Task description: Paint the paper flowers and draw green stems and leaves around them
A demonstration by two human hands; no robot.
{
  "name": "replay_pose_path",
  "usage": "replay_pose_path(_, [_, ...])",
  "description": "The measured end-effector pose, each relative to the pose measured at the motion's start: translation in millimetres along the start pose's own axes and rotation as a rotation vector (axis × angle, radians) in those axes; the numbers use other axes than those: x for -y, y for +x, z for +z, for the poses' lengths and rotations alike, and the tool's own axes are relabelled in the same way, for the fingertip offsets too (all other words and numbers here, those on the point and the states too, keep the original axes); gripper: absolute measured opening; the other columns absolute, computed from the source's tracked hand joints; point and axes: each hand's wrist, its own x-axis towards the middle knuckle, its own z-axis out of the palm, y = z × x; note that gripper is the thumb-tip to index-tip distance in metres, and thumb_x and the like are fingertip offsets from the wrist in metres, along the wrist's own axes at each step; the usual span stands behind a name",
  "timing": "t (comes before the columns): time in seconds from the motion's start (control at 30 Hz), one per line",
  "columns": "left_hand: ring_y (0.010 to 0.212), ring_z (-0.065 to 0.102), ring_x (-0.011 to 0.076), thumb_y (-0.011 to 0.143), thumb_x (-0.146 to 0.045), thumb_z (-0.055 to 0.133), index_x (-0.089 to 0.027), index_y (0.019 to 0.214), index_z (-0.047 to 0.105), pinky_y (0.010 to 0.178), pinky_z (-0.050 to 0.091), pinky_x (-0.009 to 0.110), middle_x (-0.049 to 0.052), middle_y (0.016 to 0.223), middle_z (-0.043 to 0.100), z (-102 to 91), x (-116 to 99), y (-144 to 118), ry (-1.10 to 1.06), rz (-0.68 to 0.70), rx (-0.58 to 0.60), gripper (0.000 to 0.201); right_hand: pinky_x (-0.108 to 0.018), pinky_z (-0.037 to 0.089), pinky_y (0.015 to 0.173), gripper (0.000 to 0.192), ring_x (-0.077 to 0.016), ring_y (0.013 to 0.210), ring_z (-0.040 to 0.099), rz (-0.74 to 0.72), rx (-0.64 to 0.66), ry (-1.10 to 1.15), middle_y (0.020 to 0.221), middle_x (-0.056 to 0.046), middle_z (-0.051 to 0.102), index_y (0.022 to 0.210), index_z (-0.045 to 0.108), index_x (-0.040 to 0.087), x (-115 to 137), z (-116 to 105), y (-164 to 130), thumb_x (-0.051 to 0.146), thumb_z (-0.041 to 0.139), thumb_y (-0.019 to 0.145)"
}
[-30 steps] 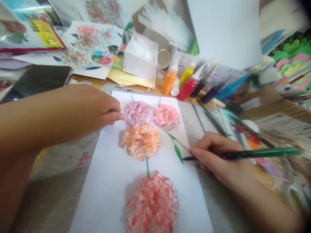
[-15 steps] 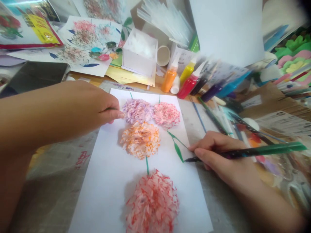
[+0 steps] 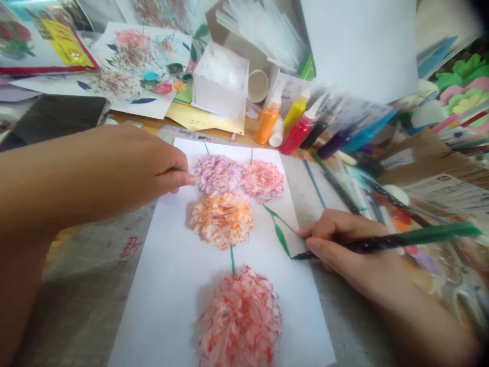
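My right hand is closed round a green marker pen. Its black tip touches the white sheet of paper at the lower end of a drawn green leaf on a curved stem. My left hand is closed at the sheet's left edge, thumb tip beside a purple ruffled flower. A sliver of dark green shows between its fingers; I cannot make out what it is. Also on the sheet are a pink flower, an orange-edged flower and a large red-edged flower.
Behind the sheet stand paint bottles, orange and red among them, and a white box. A dark phone-like slab lies at left. Pens and a brush lie at right, near scissors and cardboard.
The marker tip has moved slightly down and right, and the green leaf's lower end now reaches a bit farther. My left hand stays in the same place.
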Motion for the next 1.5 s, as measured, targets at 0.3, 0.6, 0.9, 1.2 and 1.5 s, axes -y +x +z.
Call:
replay_pose_path(0.3, [0.067,0.06,0.0215,0.085,-0.063,0.025,-0.029,0.077,0.067,0.064,0.041,0.034,-0.001,0.071,0.064,-2.5,-1.1,-0.2,0.017,-0.009,0.003,0.055,-0.022,0.038,0.043,0.023,-0.0124,0.05,0.056,0.063,-0.021,-0.029,0.046,0.002,0.053,0.055,0.055,0.021,0.1,0.6,0.2,0.021,0.063,0.077])
replay_pose_path(0.6, [0.063,0.059,0.02,0.084,-0.066,0.024,-0.027,0.078,0.067,0.064,0.042,0.036,0.0,0.071,0.065,3.5,4.2,1.3,-0.016,0.02,-0.028,0.059,-0.022,0.034,0.039,0.021,-0.009,0.042,0.048,0.07,-0.047,-0.031,0.046,0.004,0.052,0.056,0.057,0.021,0.4,1.5,1.4,0.019,0.064,0.076])
replay_pose_path(0.9, [0.063,0.059,0.0201,0.082,-0.066,0.023,-0.027,0.079,0.067,0.066,0.043,0.036,0.0,0.07,0.063,1.3,3.6,0.2,-0.014,0.013,-0.018,0.059,-0.023,0.036,0.041,0.024,-0.0093,0.044,0.048,0.056,-0.046,-0.05,0.048,0.004,0.052,0.055,0.055,0.021,0.1,0.4,2.1,0.019,0.065,0.077])
replay_pose_path(1.2, [0.065,0.06,0.0203,0.087,-0.057,0.032,-0.026,0.077,0.066,0.07,0.044,0.037,0.0,0.071,0.064,-3.0,-2.0,-1.5,0.0,-0.01,0.001,0.048,-0.022,0.031,0.037,0.022,-0.0078,0.039,0.045,0.091,-0.091,-0.049,0.046,0.004,0.053,0.058,0.056,0.021,-0.1,3.7,6.2,0.022,0.064,0.077])
replay_pose_path(1.5, [0.07,0.062,0.0229,0.087,-0.051,0.035,-0.027,0.077,0.067,0.07,0.045,0.038,-0.001,0.072,0.063,-8.9,-8.7,-1.1,0.01,-0.024,0.038,0.042,-0.023,0.03,0.037,0.024,-0.0076,0.039,0.043,0.098,-0.112,-0.025,0.046,0.005,0.052,0.058,0.052,0.021,-0.6,6.4,9.7,0.024,0.064,0.079])
